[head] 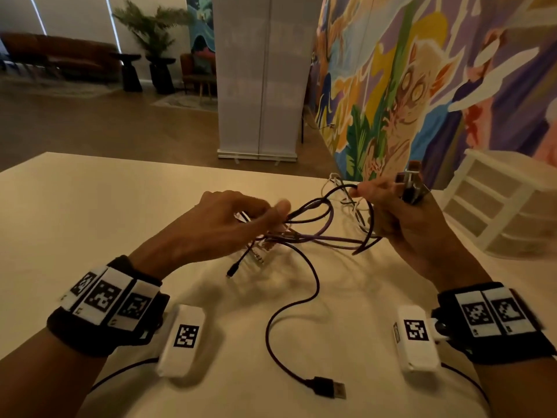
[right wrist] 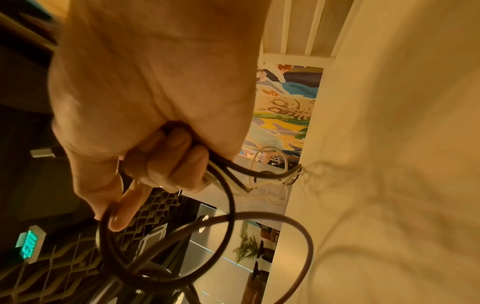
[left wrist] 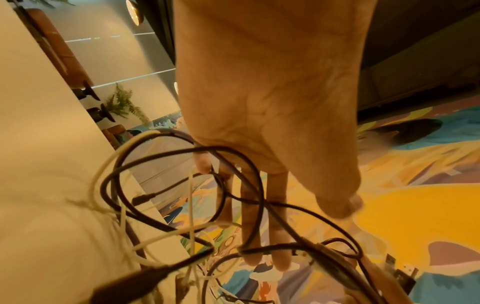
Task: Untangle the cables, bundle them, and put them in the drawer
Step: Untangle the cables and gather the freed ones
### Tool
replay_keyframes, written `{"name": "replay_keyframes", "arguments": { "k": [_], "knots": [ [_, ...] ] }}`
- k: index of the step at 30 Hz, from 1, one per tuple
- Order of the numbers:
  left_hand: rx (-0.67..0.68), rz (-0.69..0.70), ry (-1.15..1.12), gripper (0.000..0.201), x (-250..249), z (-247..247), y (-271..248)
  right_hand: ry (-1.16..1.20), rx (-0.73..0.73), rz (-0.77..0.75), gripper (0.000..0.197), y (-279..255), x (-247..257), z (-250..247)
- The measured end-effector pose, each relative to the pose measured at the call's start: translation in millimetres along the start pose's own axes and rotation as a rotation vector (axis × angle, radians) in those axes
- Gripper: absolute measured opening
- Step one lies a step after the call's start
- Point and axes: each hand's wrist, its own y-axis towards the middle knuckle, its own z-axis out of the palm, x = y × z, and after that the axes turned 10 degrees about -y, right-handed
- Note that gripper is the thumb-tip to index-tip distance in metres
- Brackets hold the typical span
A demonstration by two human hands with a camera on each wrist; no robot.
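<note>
A tangle of dark purple and white cables (head: pixel 316 233) hangs between my two hands above the table. My right hand (head: pixel 370 194) grips a gathered bunch of them in a fist, and several USB plugs (head: pixel 410 185) stick out above its knuckles. In the right wrist view the curled fingers (right wrist: pixel 166 164) clamp dark and white strands. My left hand (head: pixel 271 212) reaches into the loops with fairly straight fingers (left wrist: pixel 259 226); cable loops (left wrist: pixel 161 205) lie across them and the thumb stands apart. One dark cable trails down over the table to a USB plug (head: pixel 330 387) near me.
A white drawer unit (head: pixel 497 206) with several closed drawers stands at the table's right edge. The beige table (head: pixel 120 206) stretches to the left. A small connector (head: pixel 232 271) dangles below my left hand. A colourful mural panel rises behind the table.
</note>
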Motion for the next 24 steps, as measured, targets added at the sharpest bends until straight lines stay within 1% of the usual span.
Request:
{"name": "replay_keyframes", "arguments": {
  "k": [2,3,5,6,7,8,9,10,11,12,13,14,16,20,22,24],
  "knots": [
    [-0.073,-0.052,-0.075,0.069,-2.2,-0.3,0.3,-0.007,-0.028,-0.002,0.019,0.3,1.2,-0.5],
    [-0.109,-0.061,-0.091,0.065,-3.0,-0.6,0.6,0.004,-0.038,-0.006,0.019,0.2,1.8,-1.5],
    [-0.159,-0.025,-0.065,0.043,-2.7,-1.5,1.8,0.019,-0.030,-0.012,0.019,-0.8,2.5,-2.0],
    [-0.152,-0.011,-0.037,0.034,-2.5,-2.6,2.1,0.015,-0.018,-0.014,0.019,-1.4,2.8,-1.8],
    [-0.123,-0.019,-0.011,0.038,-1.2,-3.5,2.5,0.004,-0.004,-0.017,0.020,-1.6,2.4,-1.5],
    [-0.084,-0.040,0.016,0.051,0.9,-4.8,2.6,-0.015,0.015,-0.023,0.020,-1.8,1.2,-1.8],
    [-0.036,-0.066,0.060,0.061,3.0,-5.6,3.0,-0.041,0.048,-0.035,0.018,-2.0,0.5,-2.2],
    [0.018,-0.084,0.119,0.064,4.7,-5.8,2.2,-0.086,0.107,-0.050,0.012,-2.4,0.2,-3.3],
    [0.072,-0.094,0.174,0.061,7.1,-4.9,1.3,-0.159,0.182,-0.062,0.010,-2.9,0.2,-5.0],
    [0.108,-0.110,0.222,0.053,9.9,-3.8,0.8,-0.259,0.257,-0.061,0.014,-3.3,0.1,-6.7],
    [0.115,-0.118,0.253,0.043,12.3,-3.1,0.8,-0.362,0.326,-0.048,0.016,-4.2,1.2,-7.5],
    [0.098,-0.115,0.272,0.034,14.0,-2.4,0.9,-0.442,0.378,-0.029,0.013,-4.9,2.8,-7.5],
    [0.025,-0.094,0.273,0.024,15.0,-2.4,2.0,-0.501,0.466,0.005,0.009,-6.1,6.0,-5.9],
    [-0.103,-0.075,0.177,0.021,13.2,-0.6,5.1,-0.585,0.604,0.106,0.011,-6.3,4.0,-2.2],
    [-0.132,-0.069,0.128,0.021,12.7,2.1,7.3,-0.650,0.613,0.145,0.018,-6.4,1.5,-0.1],
    [-0.140,-0.062,0.106,0.023,12.3,4.7,8.6,-0.686,0.586,0.169,0.023,-6.8,0.8,0.6]
  ]
}}
